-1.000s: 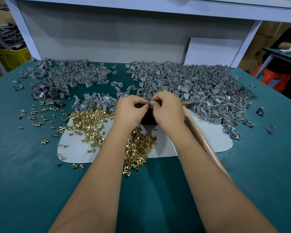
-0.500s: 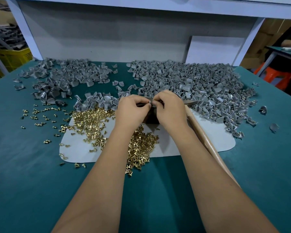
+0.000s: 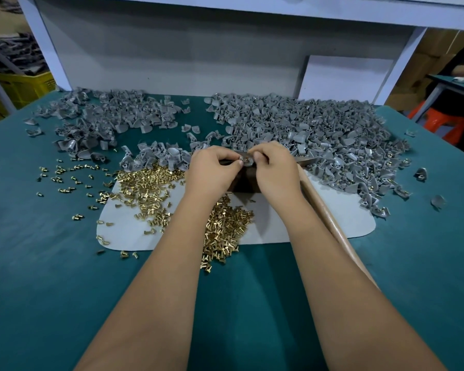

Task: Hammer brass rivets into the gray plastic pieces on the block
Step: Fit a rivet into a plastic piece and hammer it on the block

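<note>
1. Two bare hands meet over the dark block (image 3: 245,183) at the middle of the teal table (image 3: 51,277); the left hand (image 3: 212,172) and right hand (image 3: 275,170) have their fingertips together, both pinching one small gray plastic piece (image 3: 246,159) above the block's top
2. Whether a rivet is already seated in that piece is too small to tell
3. Loose brass rivets (image 3: 150,191) lie heaped on the pale mat (image 3: 319,223) left of the block, a second heap of rivets (image 3: 225,226) sits near the left forearm, and stray rivets (image 3: 62,172) are scattered on the table farther left
4. One large pile of gray pieces (image 3: 319,135) spreads far and right of the hands, a second pile (image 3: 105,121) lies far left, and a small cluster (image 3: 156,156) sits just beyond the rivets
5. A wooden hammer handle (image 3: 324,218) lies along the right forearm, touching it, its head end hidden behind the right hand
6. A white panel (image 3: 340,76) leans at the far right, with an orange stool (image 3: 445,121) and a yellow crate (image 3: 24,87) beyond the table
</note>
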The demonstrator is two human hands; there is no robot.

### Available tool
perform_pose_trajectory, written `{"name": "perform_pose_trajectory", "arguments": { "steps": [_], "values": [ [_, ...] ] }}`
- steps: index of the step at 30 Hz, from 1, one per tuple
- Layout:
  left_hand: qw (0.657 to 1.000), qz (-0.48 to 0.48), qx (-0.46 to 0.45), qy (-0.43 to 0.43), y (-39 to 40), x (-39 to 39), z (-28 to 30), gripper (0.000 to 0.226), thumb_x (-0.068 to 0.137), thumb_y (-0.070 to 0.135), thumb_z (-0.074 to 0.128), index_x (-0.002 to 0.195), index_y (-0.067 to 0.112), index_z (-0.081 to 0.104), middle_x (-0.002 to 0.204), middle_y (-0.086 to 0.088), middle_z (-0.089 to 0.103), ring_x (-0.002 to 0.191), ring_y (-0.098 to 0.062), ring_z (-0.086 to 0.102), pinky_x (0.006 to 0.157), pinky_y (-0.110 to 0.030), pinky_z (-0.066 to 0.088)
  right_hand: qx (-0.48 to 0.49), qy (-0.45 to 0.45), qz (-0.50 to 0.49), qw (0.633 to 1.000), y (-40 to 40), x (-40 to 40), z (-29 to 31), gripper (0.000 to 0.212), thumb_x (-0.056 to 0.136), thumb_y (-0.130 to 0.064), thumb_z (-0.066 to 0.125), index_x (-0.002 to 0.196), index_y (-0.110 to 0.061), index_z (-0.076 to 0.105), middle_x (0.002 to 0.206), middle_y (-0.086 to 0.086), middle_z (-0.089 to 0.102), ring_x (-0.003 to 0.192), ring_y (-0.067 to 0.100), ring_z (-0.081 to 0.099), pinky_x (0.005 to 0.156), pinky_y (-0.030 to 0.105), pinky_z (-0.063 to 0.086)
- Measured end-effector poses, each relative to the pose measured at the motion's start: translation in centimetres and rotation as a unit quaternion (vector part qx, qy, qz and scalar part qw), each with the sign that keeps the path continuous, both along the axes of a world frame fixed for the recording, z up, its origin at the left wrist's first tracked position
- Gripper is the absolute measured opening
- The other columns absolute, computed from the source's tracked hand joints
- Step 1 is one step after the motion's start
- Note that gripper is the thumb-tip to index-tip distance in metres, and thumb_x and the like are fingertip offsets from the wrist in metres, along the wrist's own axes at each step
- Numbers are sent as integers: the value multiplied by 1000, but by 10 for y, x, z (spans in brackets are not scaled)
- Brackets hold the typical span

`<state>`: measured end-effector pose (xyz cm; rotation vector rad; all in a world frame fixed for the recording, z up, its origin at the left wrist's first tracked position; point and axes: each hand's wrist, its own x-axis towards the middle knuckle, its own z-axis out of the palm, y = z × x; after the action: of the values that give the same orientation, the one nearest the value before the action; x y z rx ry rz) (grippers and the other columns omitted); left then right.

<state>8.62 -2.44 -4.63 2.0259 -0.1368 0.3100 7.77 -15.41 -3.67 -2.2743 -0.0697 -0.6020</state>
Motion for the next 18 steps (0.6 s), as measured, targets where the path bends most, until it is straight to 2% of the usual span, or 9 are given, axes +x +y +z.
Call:
{"name": "perform_pose_trajectory", "arguments": {
  "steps": [2, 3, 5, 8, 11, 18],
  "values": [
    [1000, 3, 4, -2, 0, 0, -1, 6, 86, 26, 71, 89, 28, 77, 101, 10, 70, 111, -23, 58, 96, -44, 48, 91, 25, -1, 995, -4, -1, 2, 25, 97, -5, 45, 100, -12, 69, 103, -3, 59, 97, 10, 53, 79, 18, 34],
    [1000, 4, 5, -3, 0, 0, -1, 6, 86, 26, 71, 89, 27, 77, 101, 10, 70, 111, -23, 58, 96, -44, 48, 108, 33, 0, 994, -5, -1, 2, 26, 97, -6, 44, 101, -13, 69, 106, -1, 61, 99, 11, 54, 82, 20, 37],
    [1000, 2, 7, -2, 0, 1, -1, 7, 86, 25, 71, 89, 28, 77, 102, 9, 70, 111, -24, 58, 96, -44, 48, 84, 38, 4, 996, -4, -1, 5, 21, 96, -11, 49, 98, -15, 70, 107, 0, 63, 97, 11, 54, 82, 22, 38],
    [1000, 0, 6, 6, 0, 2, 0, 12, 86, 23, 69, 91, 30, 77, 104, 10, 70, 112, -23, 58, 96, -44, 49, 8, 32, 6, 999, -1, 0, 8, 10, 90, -23, 61, 89, -19, 70, 97, -2, 64, 88, 11, 54, 76, 25, 39],
    [1000, -4, -3, 5, 0, 3, -1, 10, 86, 25, 70, 90, 30, 78, 103, 9, 70, 112, -24, 59, 94, -45, 50, -40, 32, -3, 999, 3, 3, 8, 7, 88, -20, 65, 85, -18, 71, 93, -3, 60, 88, 14, 53, 78, 27, 40],
    [1000, -7, 3, -10, 1, 2, -1, 8, 86, 25, 71, 86, 30, 76, 102, 7, 70, 109, -22, 60, 94, -45, 49, 30, 9, -13, 999, 7, 0, 4, 9, 86, -10, 66, 77, -12, 69, 82, -5, 56, 79, 13, 52, 69, 27, 37]
  ]
}}
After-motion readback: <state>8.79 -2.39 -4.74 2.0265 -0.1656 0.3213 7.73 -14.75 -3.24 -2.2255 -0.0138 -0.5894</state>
